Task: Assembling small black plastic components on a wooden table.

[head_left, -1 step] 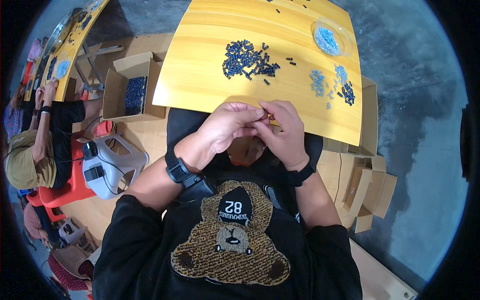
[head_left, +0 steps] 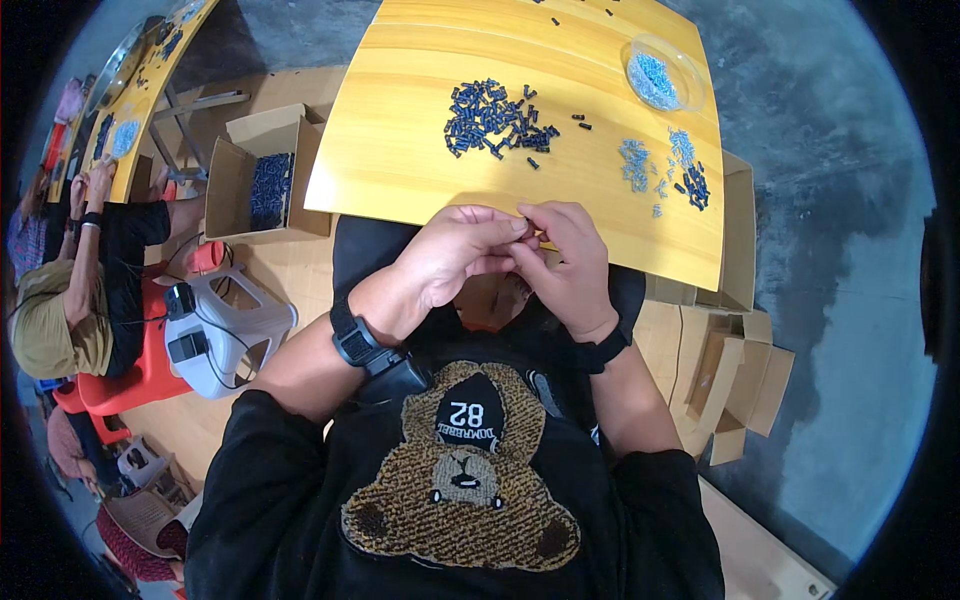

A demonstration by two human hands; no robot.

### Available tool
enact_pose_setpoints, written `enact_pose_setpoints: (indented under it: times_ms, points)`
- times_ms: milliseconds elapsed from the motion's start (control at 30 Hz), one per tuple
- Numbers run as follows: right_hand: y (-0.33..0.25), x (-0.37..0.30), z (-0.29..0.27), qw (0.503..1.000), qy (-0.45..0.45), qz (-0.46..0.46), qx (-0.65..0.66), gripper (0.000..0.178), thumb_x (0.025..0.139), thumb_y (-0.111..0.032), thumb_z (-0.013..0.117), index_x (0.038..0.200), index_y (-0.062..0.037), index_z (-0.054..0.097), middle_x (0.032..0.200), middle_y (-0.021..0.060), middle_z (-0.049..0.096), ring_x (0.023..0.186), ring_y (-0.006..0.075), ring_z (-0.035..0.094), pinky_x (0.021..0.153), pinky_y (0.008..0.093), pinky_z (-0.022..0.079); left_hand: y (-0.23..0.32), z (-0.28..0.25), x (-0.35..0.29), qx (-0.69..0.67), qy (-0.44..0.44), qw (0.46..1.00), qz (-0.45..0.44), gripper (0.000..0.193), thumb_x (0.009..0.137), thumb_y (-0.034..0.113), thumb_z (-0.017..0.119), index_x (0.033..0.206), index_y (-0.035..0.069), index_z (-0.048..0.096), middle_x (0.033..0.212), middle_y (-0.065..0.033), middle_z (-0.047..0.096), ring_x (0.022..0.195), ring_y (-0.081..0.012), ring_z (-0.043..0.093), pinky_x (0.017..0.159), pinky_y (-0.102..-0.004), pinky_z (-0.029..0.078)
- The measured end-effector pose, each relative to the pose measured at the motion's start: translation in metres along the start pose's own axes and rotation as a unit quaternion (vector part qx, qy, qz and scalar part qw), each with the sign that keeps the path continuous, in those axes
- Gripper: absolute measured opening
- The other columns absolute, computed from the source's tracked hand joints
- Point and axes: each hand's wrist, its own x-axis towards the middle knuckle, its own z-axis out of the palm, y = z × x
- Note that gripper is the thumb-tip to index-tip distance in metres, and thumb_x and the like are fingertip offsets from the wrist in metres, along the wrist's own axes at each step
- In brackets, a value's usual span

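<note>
At the near edge of the yellow table (head_left: 400, 180), my left hand (head_left: 455, 250) and my right hand (head_left: 567, 262) meet with their fingertips pinched together. A small dark piece barely shows between them; the fingers hide its shape. Beyond my hands lies a heap of small black tube-like parts (head_left: 490, 118), with a few loose ones beside it. To the right are small clear-blue pieces (head_left: 635, 165) in loose clusters, next to a smaller group of black parts (head_left: 697, 187).
A clear round bowl (head_left: 690, 80) with light blue pieces stands at the far right. Left of the table, a cardboard box (head_left: 232, 190) holds dark parts, near a grey stool (head_left: 225, 320). Open cartons (head_left: 745, 385) sit at right. Another person (head_left: 70, 300) works at a table on the left.
</note>
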Motion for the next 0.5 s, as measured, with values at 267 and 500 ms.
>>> enact_pose_setpoints:
  times_ms: [267,500]
  points:
    - [0.0010,-0.0058,0.0000,0.999,0.004,0.035,0.004,0.034,0.067,-0.003,0.068,0.101,-0.0019,0.061,0.091,0.0126,0.059,0.084,0.0281,0.057,0.073,0.0339,0.048,-0.0077,-0.0007,-0.0018,-0.016,0.000,1.000,0.002,0.015,0.088,0.014,0.058,0.096,0.002,0.064,0.091,-0.0067,0.066,0.080,-0.0127,0.062,0.069,-0.0246,0.050]
    - [0.0042,-0.0076,0.0020,0.999,0.019,0.042,0.016,0.034,0.066,-0.004,0.069,0.100,-0.0029,0.062,0.089,0.0120,0.060,0.082,0.0273,0.058,0.071,0.0332,0.049,-0.0097,0.0000,-0.0005,-0.033,-0.009,0.999,0.013,0.016,0.088,0.014,0.058,0.097,0.002,0.064,0.092,-0.0070,0.066,0.082,-0.0128,0.062,0.072,-0.0261,0.050]
